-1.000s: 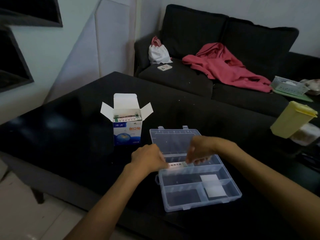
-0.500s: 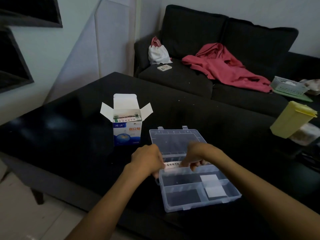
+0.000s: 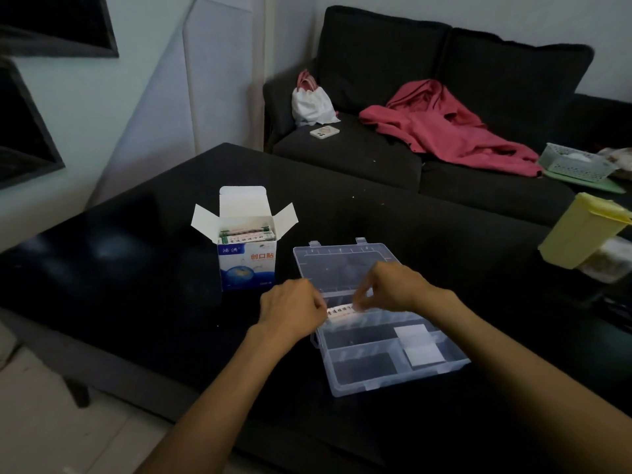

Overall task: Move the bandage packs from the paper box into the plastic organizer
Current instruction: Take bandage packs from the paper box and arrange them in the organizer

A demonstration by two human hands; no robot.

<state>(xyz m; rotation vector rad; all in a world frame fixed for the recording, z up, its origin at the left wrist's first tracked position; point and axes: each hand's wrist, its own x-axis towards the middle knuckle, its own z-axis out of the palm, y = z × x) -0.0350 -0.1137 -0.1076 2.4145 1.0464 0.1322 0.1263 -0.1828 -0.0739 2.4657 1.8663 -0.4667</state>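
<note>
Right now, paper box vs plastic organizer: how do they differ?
The paper box is opaque, white and blue, and stands upright with its flaps open; the plastic organizer is clear and lies flat, lid folded back. The paper box is one cavity of packs; the plastic organizer has dividers. Both sit open on the black table.

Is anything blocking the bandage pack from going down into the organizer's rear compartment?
Nothing visible. Both the left hand and right hand pinch the bandage pack over the plastic organizer, whose lid lies open; the compartment directly beneath is mostly hidden.
</note>
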